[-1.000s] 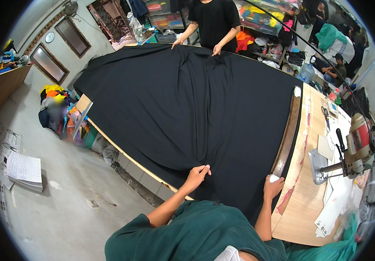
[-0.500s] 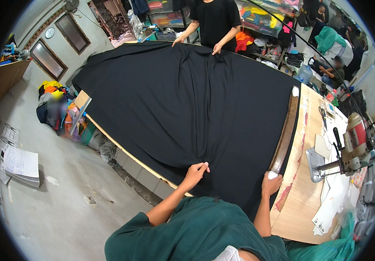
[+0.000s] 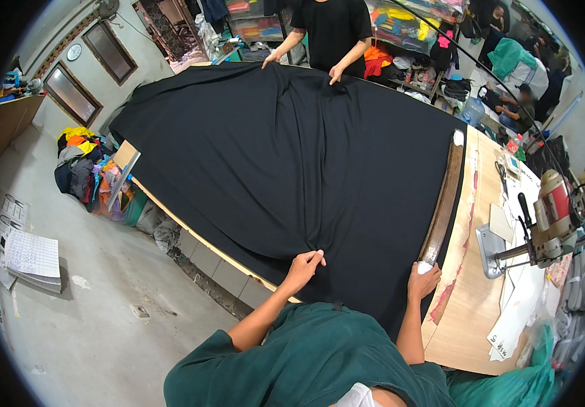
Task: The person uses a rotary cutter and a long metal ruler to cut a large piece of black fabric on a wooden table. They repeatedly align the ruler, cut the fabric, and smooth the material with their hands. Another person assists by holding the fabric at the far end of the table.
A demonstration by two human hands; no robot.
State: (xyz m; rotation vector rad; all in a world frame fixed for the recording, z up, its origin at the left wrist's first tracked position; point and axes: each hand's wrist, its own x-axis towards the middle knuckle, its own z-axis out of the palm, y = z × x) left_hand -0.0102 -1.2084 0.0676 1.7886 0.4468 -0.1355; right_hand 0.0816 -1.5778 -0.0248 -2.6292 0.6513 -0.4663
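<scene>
Black fabric (image 3: 224,163) covers most of a long wooden table, with folds running from the far side toward me. My left hand (image 3: 305,267) pinches the fabric near the table's front edge, where the folds gather. At the right, a long brown wooden bar (image 3: 446,200) with white-wrapped ends lies along the fabric's side. My right hand (image 3: 423,281) is closed around the bar's near white end. Across the table, a co-worker in a black top (image 3: 331,34) has both hands on the far edge of the fabric.
A cloth cutting machine (image 3: 552,207) stands on the bare wood of the table (image 3: 465,325) at right, beside paper patterns (image 3: 518,308) and scissors (image 3: 501,175). Piled clothes (image 3: 79,163) lie off the table's left end. A notebook (image 3: 32,256) is at far left.
Almost everything holds still. The view has shifted slightly, and my hands keep their places on the fabric and the bar.
</scene>
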